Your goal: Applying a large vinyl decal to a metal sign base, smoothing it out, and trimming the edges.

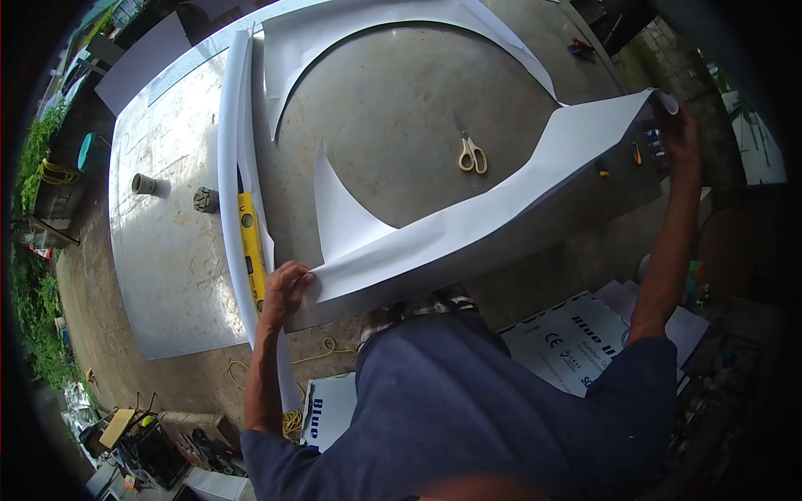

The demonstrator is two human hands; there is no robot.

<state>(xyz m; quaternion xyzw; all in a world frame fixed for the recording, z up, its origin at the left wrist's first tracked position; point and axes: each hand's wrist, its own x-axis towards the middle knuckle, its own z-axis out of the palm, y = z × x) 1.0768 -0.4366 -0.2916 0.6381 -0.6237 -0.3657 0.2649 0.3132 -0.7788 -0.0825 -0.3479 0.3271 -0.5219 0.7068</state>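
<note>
My left hand (286, 288) is clamped on the near corner of the big white paper sheet (468, 221), thumb on top and fingers curled under its edge, right at the near rim of the metal worktop (167, 250). The sheet runs from there up and to the right, lifted off the surface, to my right hand (678, 125), which pinches the far right corner high in the air. It is thin and light, and I judge it floppy: it sags along its length between my two holds, and the curved cut-out leaves narrow horns that look easy to crease or tear. Holding it by the two end corners, stretched a little, seems the safest way; a grip in the middle would buckle it. Just left of my left hand a yellow spirit level (251, 246) lies beside a rolled strip of the same paper (232, 125). Farther off, yellowish-handled scissors (472, 154) rest on the bare metal inside the cut arc, and a small cup (143, 184) stands at far left.
</note>
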